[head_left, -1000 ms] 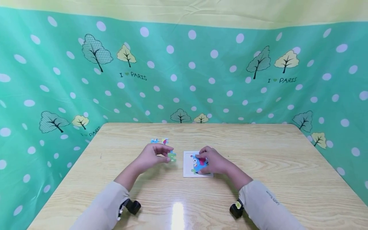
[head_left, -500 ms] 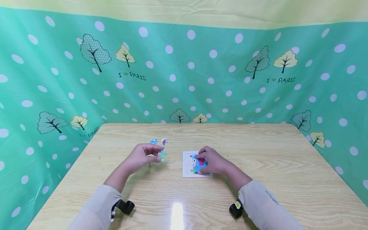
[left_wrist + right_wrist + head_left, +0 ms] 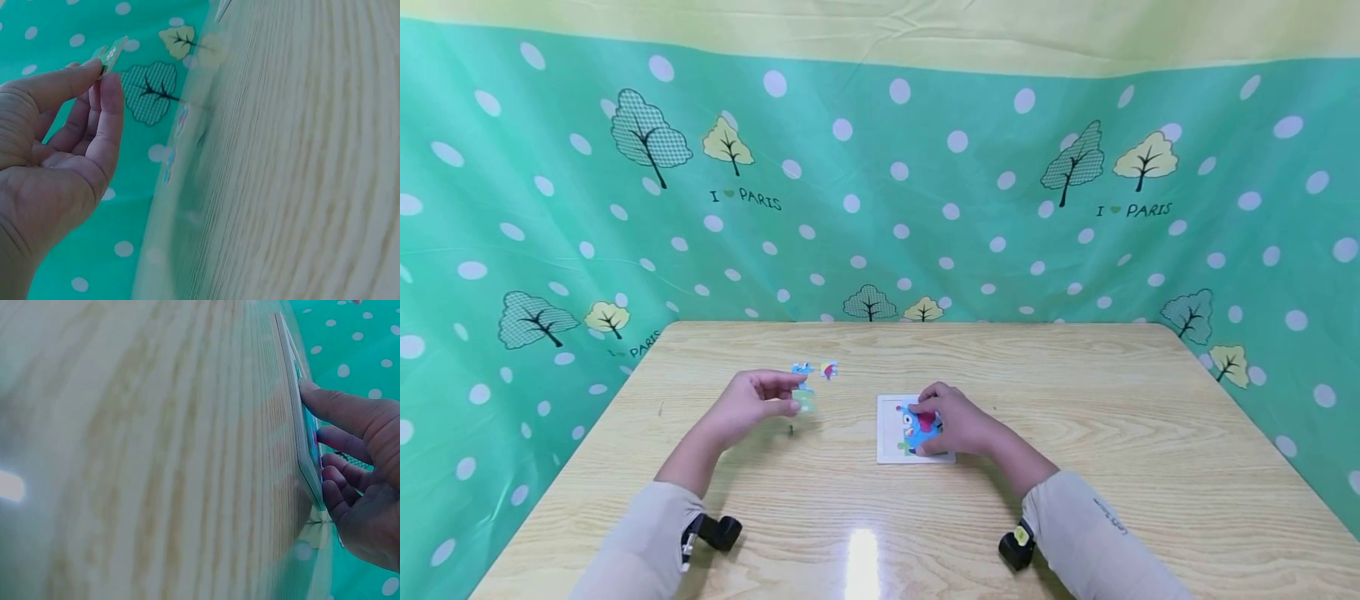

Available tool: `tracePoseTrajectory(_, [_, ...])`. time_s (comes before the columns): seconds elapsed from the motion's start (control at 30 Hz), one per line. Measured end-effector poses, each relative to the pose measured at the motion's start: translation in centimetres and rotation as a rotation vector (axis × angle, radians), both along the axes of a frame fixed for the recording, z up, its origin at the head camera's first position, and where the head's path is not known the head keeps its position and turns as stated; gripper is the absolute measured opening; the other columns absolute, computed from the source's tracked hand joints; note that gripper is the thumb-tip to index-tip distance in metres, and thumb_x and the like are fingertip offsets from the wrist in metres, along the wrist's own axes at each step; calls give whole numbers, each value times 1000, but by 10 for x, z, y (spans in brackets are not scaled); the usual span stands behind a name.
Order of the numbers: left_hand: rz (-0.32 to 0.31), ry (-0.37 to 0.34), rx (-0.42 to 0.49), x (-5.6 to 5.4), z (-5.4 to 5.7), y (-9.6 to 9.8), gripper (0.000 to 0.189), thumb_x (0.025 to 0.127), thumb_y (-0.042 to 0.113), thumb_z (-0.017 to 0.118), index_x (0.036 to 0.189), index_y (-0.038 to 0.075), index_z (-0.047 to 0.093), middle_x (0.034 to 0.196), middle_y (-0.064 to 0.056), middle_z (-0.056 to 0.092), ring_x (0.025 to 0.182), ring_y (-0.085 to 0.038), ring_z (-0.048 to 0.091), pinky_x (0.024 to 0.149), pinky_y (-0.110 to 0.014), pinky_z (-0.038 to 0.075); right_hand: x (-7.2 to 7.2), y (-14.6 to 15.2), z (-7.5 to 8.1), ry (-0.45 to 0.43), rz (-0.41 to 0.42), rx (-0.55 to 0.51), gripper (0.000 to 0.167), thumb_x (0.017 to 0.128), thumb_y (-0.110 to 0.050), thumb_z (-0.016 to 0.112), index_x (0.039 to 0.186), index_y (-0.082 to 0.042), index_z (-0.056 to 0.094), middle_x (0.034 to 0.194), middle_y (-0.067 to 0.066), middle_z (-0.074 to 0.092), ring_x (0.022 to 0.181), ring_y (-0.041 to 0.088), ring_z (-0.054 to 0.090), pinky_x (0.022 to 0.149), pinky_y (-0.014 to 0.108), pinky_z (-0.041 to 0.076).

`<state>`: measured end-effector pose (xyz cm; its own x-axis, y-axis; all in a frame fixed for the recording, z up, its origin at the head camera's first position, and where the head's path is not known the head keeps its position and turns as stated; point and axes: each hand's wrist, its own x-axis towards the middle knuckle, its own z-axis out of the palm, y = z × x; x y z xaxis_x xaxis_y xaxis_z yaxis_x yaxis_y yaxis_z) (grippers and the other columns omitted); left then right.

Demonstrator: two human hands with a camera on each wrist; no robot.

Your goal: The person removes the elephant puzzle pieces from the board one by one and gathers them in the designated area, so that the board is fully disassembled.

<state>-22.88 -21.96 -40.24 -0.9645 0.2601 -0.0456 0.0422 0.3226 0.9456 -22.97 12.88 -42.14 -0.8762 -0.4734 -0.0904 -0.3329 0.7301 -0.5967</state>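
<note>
Puzzle (image 3: 911, 429) looks unfinished: left hand (image 3: 748, 407) pinches piece (image 3: 806, 401) beyond tray's (image 3: 889, 439) left edge, likely needing alignment; right hand (image 3: 964, 423) seems spread atop.

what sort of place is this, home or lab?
Probably a makeshift tabletop recording setup; home or lab, can't tell. Signs: a polka-dot cloth hanging behind a wooden table, and a black camera on each wrist.

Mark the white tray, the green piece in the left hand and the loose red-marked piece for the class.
White tray (image 3: 889, 429): head view, its bare left part.
Green piece (image 3: 803, 401): head view, middle of its green face.
Loose red-marked piece (image 3: 829, 371): head view, its red patch.
</note>
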Motion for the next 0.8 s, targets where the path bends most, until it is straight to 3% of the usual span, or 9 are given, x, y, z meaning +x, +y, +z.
tracePoseTrajectory(0.13, [21, -11, 6, -3, -1, -7, 49, 83, 7, 77, 128, 0, 61, 102, -13, 63, 94, -24, 58, 80, -28, 55, 0, 0, 0, 0, 0, 4, 63, 74, -23, 87, 132, -11, 63, 127, 1, 48, 119, 23, 43, 100, 40, 42])
tracePoseTrajectory(0.53, [105, 2, 12, -16, -7, -24, 50, 87, 3, 70, 134, -3, 53, 115, -16, 63, 93, -17, 65, 84, -28, 54, -1, 1, 0, -5, 5, 6, 63, 74, -24, 87, 132, -11, 63, 128, 2, 48, 118, 22, 43, 99, 40, 42])
tracePoseTrajectory(0.8, [180, 42, -65, -26, -14, -32, 39, 87, 10, 74, 123, -1, 63, 113, -15, 68, 91, -14, 67, 82, -23, 53, 0, 1, 1, -7, 8, 9, 64, 75, -24, 86, 132, -11, 62, 130, 3, 48, 120, 23, 43, 100, 41, 42])
